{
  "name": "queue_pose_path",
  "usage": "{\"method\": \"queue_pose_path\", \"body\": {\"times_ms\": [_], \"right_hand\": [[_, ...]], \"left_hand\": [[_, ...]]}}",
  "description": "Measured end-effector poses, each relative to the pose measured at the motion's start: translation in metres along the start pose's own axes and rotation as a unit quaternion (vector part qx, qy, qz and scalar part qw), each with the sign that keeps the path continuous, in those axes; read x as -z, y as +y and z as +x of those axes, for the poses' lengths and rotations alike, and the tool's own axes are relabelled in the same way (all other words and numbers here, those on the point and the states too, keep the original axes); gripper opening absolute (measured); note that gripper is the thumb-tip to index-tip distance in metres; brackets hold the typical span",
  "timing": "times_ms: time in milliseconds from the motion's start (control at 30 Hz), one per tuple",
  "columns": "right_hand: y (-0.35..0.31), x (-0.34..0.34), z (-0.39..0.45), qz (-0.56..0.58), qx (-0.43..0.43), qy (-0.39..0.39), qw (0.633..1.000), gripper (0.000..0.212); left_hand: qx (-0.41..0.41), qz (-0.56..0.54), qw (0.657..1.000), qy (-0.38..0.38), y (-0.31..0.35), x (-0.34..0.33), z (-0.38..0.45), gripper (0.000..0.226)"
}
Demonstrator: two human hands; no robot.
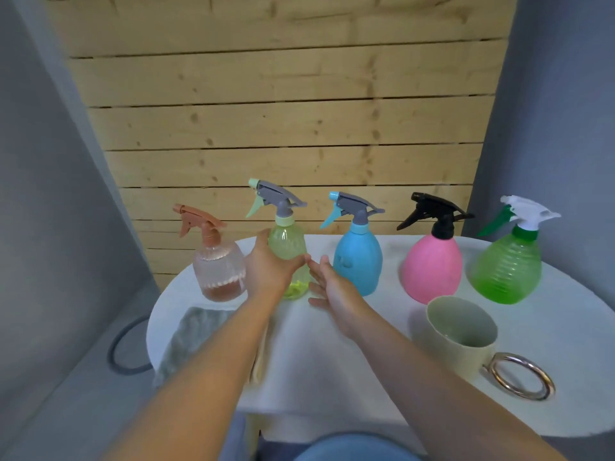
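- Head view: the left hand (270,269) grips the yellow-green spray bottle (286,241), thumb on its far left side and fingers curled round its right.
- The bottle stands upright, second from the left in a row of five at the far side of the round white table (319,364).
- The right hand (331,287) lies open with straight fingers just right of the bottle; whether they touch it I cannot tell.
- Left of it is a clear pink spray bottle (218,271). To the right are a blue spray bottle (357,261), a pink spray bottle (432,267) and a ribbed green spray bottle (506,271).
- A cream mug (461,331) with a ring handle stands near right, and a grey cloth (191,334) lies near left.
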State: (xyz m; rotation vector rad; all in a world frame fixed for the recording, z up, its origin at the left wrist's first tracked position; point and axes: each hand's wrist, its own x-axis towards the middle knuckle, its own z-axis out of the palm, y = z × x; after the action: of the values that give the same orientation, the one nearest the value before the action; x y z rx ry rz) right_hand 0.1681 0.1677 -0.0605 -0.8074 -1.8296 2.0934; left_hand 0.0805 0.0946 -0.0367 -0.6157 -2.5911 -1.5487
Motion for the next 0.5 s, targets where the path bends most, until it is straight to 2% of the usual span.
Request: {"method": "queue_pose_path", "body": {"times_ms": [233,500], "right_hand": [[0.015,-0.012,0.005,-0.026,0.012,0.006,1.0,0.042],[0.021,-0.019,-0.001,-0.07,0.069,0.003,0.995,0.044]], "left_hand": [[0.006,0.02,0.999,-0.029,-0.017,-0.01,0.014,0.085],[0.002,0.018,0.999,-0.051,-0.021,-0.004,0.01,0.082]]}}
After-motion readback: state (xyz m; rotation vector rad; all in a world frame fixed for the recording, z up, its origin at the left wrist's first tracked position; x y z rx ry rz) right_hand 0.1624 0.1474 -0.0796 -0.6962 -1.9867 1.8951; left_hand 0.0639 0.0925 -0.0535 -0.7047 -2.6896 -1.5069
